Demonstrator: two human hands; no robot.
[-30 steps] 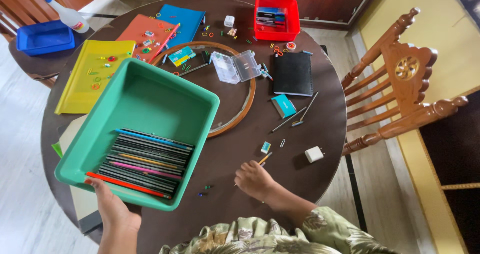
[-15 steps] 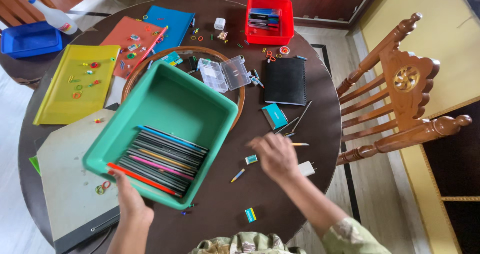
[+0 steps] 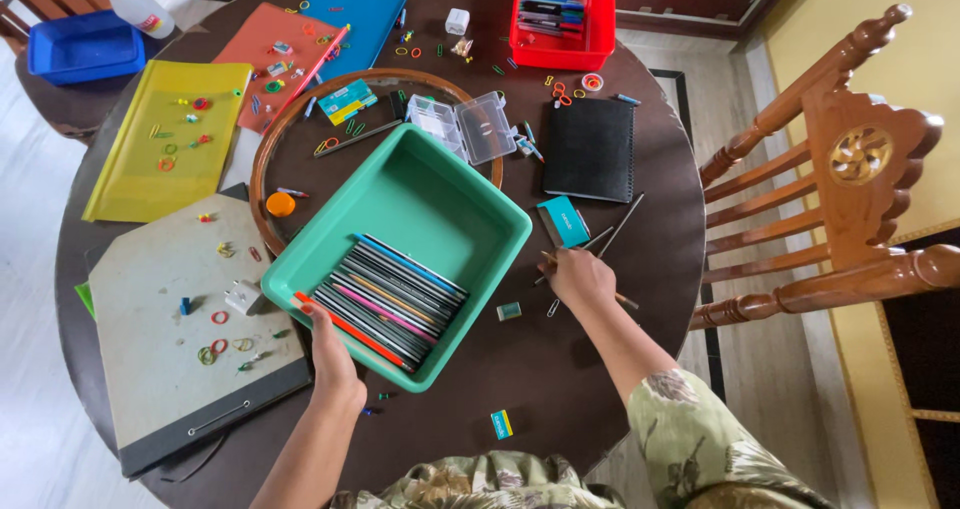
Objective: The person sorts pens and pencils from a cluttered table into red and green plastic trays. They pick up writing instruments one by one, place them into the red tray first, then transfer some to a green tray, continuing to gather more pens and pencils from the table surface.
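Observation:
My left hand (image 3: pixel 328 347) grips the near rim of a green plastic tray (image 3: pixel 425 194) and holds it tilted over the round dark table (image 3: pixel 560 369). Several pencils and pens (image 3: pixel 385 304) lie stacked in the tray's low end. My right hand (image 3: pixel 580 277) rests on the table just right of the tray. Its fingers are closed around a pencil (image 3: pixel 627 300) that sticks out on both sides. A small teal box (image 3: pixel 565 221) and two thin grey sticks (image 3: pixel 620 224) lie just beyond that hand.
A black notebook (image 3: pixel 588 149), an open clear plastic box (image 3: pixel 465 127) and a red tray (image 3: pixel 560 19) sit farther back. A grey clipboard (image 3: pixel 190 349), yellow folder (image 3: pixel 165 139) and scattered clips lie left. A small eraser (image 3: pixel 508 311) lies between my hands. A wooden chair (image 3: pixel 840 169) stands right.
The green tray has moved right, toward the middle of the table. My right hand has gone from the near table edge up to the pencils beside the teal box.

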